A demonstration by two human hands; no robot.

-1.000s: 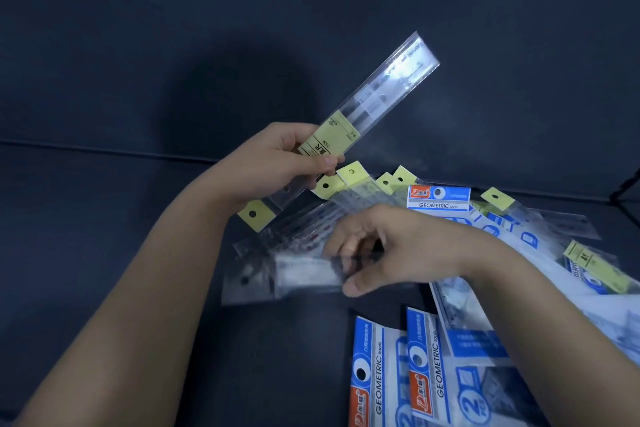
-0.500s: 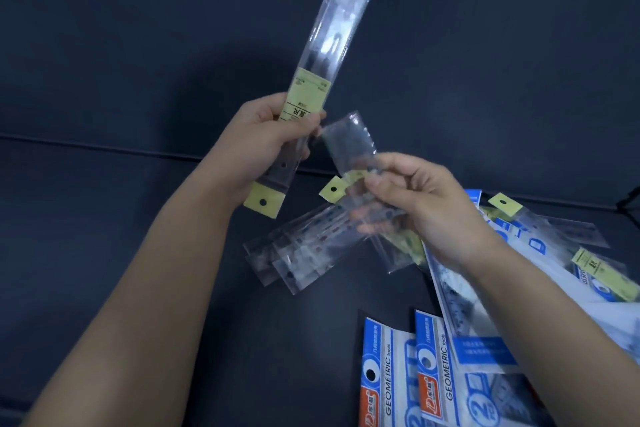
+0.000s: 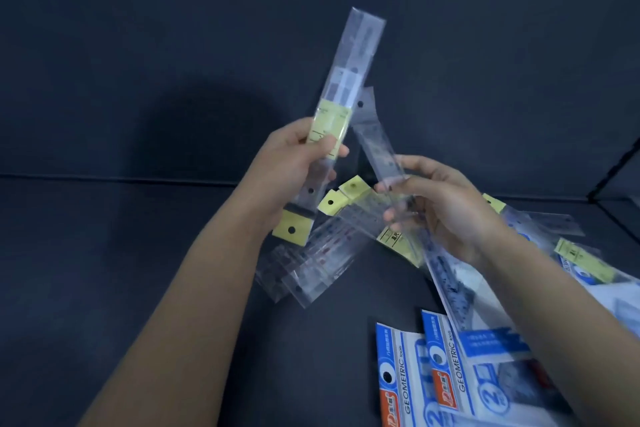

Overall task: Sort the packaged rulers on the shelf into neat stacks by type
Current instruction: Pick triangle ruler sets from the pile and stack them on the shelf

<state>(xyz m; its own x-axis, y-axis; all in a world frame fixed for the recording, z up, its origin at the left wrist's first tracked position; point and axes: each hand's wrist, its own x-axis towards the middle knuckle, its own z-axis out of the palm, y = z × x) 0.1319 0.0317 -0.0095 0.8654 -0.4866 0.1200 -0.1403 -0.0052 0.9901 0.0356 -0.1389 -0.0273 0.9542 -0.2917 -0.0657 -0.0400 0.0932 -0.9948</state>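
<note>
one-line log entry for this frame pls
phase: sorting | left hand: grips yellow-tagged ruler pack, raised | right hand: holds second ruler pack | shelf: loose ruler packs unstacked

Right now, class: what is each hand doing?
Left hand: grips a clear-sleeved ruler with yellow label.
Right hand: holds a second clear packaged ruler.

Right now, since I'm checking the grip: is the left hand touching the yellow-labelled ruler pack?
Touching. The head view shows the left hand wrapped round the yellow-labelled ruler pack, thumb across its label.
</note>
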